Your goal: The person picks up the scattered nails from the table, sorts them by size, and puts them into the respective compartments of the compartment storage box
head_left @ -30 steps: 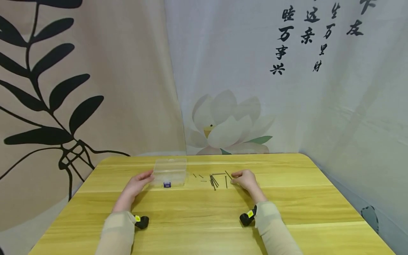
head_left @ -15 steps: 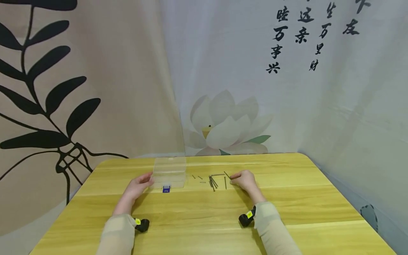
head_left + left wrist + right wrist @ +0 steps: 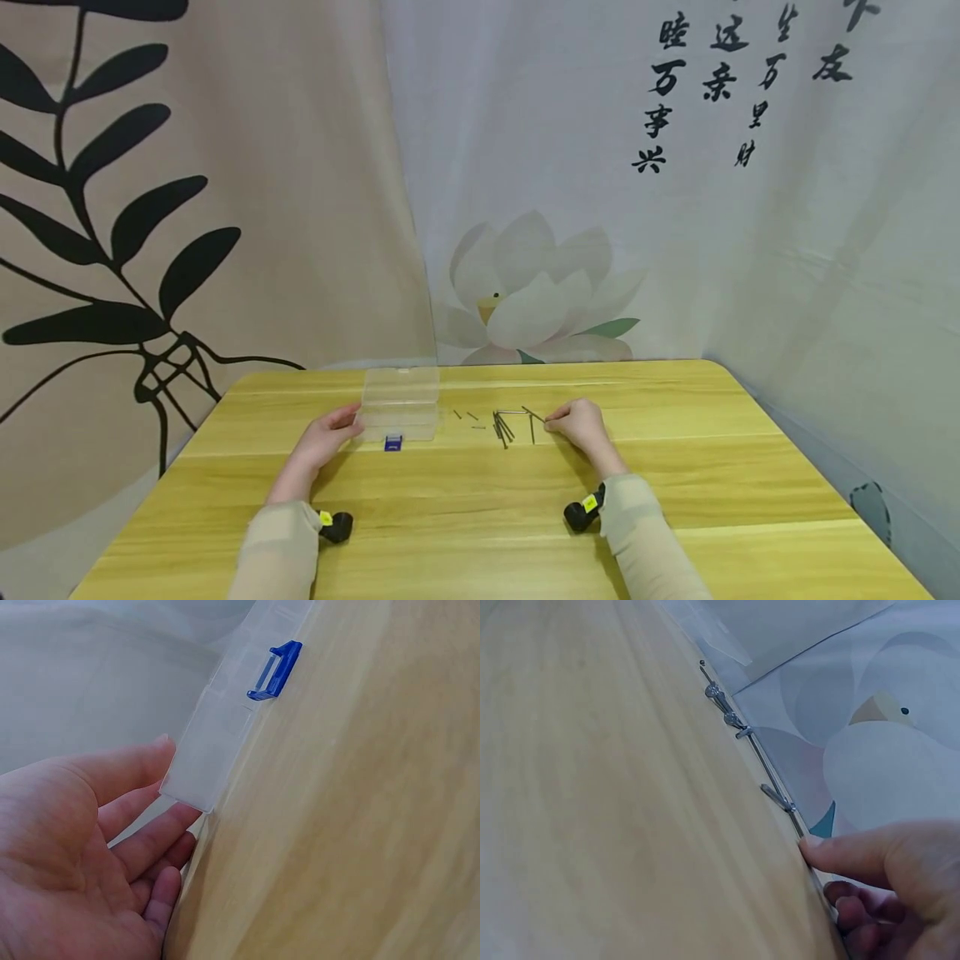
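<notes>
Metal nail, pinched by the right hand, slants leftward and away

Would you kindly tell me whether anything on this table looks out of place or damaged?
Only mildly: most nails lie loose at mixed angles on the table, outside the open box. No damage shows, though they are too small to judge closely.
</notes>
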Demonstrator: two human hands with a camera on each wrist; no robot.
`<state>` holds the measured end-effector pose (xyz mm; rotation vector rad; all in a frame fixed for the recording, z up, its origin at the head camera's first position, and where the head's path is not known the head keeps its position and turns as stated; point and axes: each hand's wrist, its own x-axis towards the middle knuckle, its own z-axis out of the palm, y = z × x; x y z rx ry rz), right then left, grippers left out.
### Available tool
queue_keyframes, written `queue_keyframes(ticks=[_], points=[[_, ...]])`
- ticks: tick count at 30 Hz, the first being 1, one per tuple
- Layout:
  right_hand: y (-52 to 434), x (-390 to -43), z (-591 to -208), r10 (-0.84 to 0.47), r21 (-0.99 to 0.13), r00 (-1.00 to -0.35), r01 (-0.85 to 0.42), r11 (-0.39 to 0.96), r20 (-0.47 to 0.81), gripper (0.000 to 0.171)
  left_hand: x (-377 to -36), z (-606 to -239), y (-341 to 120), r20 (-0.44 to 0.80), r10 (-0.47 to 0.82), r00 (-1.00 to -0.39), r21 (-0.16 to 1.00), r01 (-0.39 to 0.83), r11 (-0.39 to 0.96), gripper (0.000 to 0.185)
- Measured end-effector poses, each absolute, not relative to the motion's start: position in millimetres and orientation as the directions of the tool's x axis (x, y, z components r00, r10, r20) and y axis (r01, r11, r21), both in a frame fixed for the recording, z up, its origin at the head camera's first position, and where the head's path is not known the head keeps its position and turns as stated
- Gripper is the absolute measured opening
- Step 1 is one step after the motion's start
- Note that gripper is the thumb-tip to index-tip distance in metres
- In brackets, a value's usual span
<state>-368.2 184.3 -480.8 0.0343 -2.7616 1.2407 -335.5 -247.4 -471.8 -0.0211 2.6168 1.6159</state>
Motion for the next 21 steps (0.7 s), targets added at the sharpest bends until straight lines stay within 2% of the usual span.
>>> queue_keyframes(ticks=[11,16,21], points=[[185.1,-365.2,-478.0,-0.026,-0.733,-0.994,-0.094,0.673,0.104,0.009,-334.6,-472.5,-248.6,-0.056,0.031,-0.998,0.893,-0.036,0.448,0.056],[186.2,-365.5,-479.6,-0.045,-0.716,-0.991,-0.122,0.687,0.126,0.005,-334.6,-473.5,-248.8,-0.063,0.027,-0.998,0.898,-0.045,0.437,0.055],[186.8,-362.2,-478.5,-0.034,-0.741,-0.994,-0.102,0.663,0.107,0.006,-334.4,-473.4,-249.5,-0.068,0.025,-0.997,0.901,-0.051,0.432,0.055]])
